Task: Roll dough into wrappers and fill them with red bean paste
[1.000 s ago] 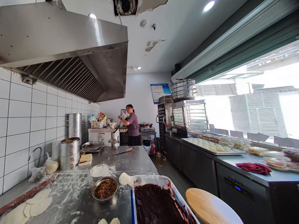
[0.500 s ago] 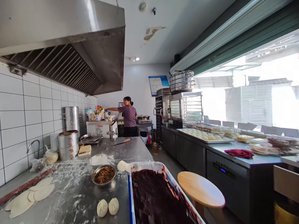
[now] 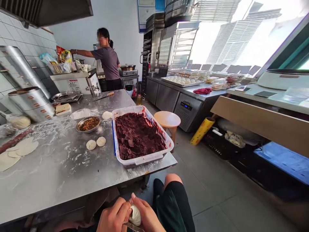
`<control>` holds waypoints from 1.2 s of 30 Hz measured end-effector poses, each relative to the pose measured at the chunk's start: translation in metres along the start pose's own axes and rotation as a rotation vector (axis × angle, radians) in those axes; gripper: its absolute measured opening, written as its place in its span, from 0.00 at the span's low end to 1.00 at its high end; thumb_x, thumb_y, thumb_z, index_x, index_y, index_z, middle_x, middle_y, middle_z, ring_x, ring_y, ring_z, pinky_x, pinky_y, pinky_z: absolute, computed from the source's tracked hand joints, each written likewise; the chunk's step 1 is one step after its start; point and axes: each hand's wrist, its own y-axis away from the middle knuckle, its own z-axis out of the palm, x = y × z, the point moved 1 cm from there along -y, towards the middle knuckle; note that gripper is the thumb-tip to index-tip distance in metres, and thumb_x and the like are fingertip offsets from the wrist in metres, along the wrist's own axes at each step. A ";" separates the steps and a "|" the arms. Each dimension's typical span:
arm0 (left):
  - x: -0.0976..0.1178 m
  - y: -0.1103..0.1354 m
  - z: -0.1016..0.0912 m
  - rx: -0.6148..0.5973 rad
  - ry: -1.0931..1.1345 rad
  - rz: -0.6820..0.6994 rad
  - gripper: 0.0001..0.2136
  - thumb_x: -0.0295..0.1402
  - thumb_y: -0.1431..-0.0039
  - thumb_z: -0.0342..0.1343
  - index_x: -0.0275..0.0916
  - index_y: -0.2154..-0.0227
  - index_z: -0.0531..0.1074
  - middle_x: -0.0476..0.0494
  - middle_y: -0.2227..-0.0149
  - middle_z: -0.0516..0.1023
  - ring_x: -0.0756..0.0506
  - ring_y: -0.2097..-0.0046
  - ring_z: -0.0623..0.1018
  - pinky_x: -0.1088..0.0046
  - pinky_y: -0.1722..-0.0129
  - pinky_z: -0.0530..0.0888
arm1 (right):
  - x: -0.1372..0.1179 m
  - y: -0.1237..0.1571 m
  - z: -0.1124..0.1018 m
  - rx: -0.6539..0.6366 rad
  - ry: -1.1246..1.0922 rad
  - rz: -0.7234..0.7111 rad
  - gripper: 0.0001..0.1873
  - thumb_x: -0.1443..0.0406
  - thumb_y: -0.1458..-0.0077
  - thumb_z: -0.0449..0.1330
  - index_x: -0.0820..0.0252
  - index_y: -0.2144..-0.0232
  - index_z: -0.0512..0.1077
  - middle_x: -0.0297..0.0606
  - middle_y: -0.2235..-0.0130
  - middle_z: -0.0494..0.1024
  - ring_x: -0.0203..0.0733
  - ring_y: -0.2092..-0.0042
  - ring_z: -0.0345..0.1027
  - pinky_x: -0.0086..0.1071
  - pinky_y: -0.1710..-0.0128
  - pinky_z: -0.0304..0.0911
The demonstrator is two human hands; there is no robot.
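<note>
Low in the view, close to my lap, a white dough bun with pleated folds is between my two hands. My left hand has its fingers bent and pinched at the bun's upper edge. Cupped round the bun's other side is my right hand, its thumb pointing up by the top. A narrow greyish strip shows under the left fingers; I cannot make out what it is. On the steel table, two pleated buns sit beside a tub of dark red paste.
A bowl of brown filling, flat dough rounds and a rolling pin are on the floury steel table. A wooden stool stands beyond the tub. Another person reaches leftward at the back.
The view has swung down and to the right. My hands and the bun between them, out of sight before, now show at the bottom. The two buns on the table look unmoved.
</note>
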 end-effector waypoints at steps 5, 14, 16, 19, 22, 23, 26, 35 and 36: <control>0.003 -0.003 -0.002 0.045 -0.017 0.035 0.18 0.28 0.29 0.38 0.41 0.48 0.72 0.47 0.63 0.81 0.52 0.71 0.82 0.80 0.76 0.74 | -0.007 0.004 0.004 0.047 -0.040 0.083 0.36 0.32 0.65 0.69 0.57 0.81 0.69 0.30 0.82 0.68 0.35 0.78 0.62 0.30 0.77 0.55; 0.003 -0.006 -0.009 0.007 -0.006 0.087 0.20 0.22 0.39 0.41 0.40 0.49 0.72 0.47 0.64 0.81 0.51 0.73 0.80 0.79 0.77 0.74 | -0.013 0.006 0.002 0.058 0.065 0.031 0.37 0.32 0.63 0.69 0.59 0.80 0.71 0.30 0.82 0.70 0.34 0.78 0.64 0.29 0.77 0.57; 0.003 -0.004 -0.009 0.021 -0.017 0.083 0.18 0.23 0.38 0.41 0.41 0.52 0.73 0.47 0.66 0.80 0.50 0.74 0.79 0.77 0.77 0.74 | -0.014 0.007 0.003 -0.029 0.035 0.060 0.36 0.32 0.60 0.67 0.60 0.75 0.73 0.30 0.80 0.71 0.33 0.78 0.64 0.28 0.77 0.57; 0.004 -0.003 -0.011 0.031 -0.015 0.005 0.14 0.25 0.35 0.41 0.43 0.63 0.72 0.50 0.72 0.75 0.49 0.77 0.76 0.74 0.78 0.72 | -0.014 0.009 0.003 -0.052 0.109 0.078 0.34 0.33 0.56 0.66 0.59 0.71 0.74 0.29 0.80 0.72 0.34 0.81 0.63 0.27 0.83 0.54; 0.007 -0.007 -0.017 0.024 -0.026 0.061 0.18 0.24 0.34 0.38 0.41 0.53 0.72 0.46 0.66 0.79 0.50 0.75 0.78 0.75 0.77 0.72 | -0.013 0.008 0.000 0.033 0.209 0.051 0.35 0.32 0.53 0.61 0.58 0.75 0.72 0.32 0.82 0.71 0.37 0.82 0.66 0.28 0.85 0.55; 0.007 -0.008 -0.019 0.014 -0.028 0.088 0.19 0.24 0.35 0.38 0.40 0.51 0.72 0.46 0.64 0.80 0.50 0.74 0.79 0.76 0.77 0.73 | -0.013 0.008 -0.001 0.031 0.208 0.056 0.35 0.32 0.52 0.61 0.58 0.74 0.73 0.32 0.82 0.72 0.37 0.82 0.66 0.28 0.85 0.56; 0.005 -0.010 -0.022 -0.019 -0.033 0.077 0.15 0.23 0.37 0.41 0.43 0.60 0.72 0.49 0.71 0.76 0.50 0.77 0.75 0.75 0.78 0.70 | -0.012 0.008 -0.002 -0.069 0.159 0.072 0.31 0.37 0.50 0.64 0.59 0.69 0.75 0.31 0.79 0.74 0.33 0.83 0.63 0.26 0.85 0.53; 0.002 0.001 -0.010 -0.013 -0.014 0.028 0.15 0.25 0.35 0.40 0.43 0.57 0.72 0.49 0.68 0.76 0.49 0.76 0.77 0.73 0.79 0.70 | -0.018 0.011 0.003 -0.106 0.163 0.081 0.34 0.34 0.50 0.61 0.59 0.67 0.75 0.31 0.80 0.73 0.32 0.84 0.61 0.24 0.87 0.51; 0.002 0.001 -0.011 -0.008 -0.008 0.002 0.13 0.25 0.34 0.41 0.44 0.62 0.71 0.50 0.71 0.74 0.49 0.77 0.75 0.73 0.79 0.69 | -0.018 0.012 0.003 -0.116 0.164 0.073 0.33 0.35 0.50 0.62 0.59 0.67 0.75 0.30 0.80 0.73 0.31 0.84 0.61 0.24 0.87 0.50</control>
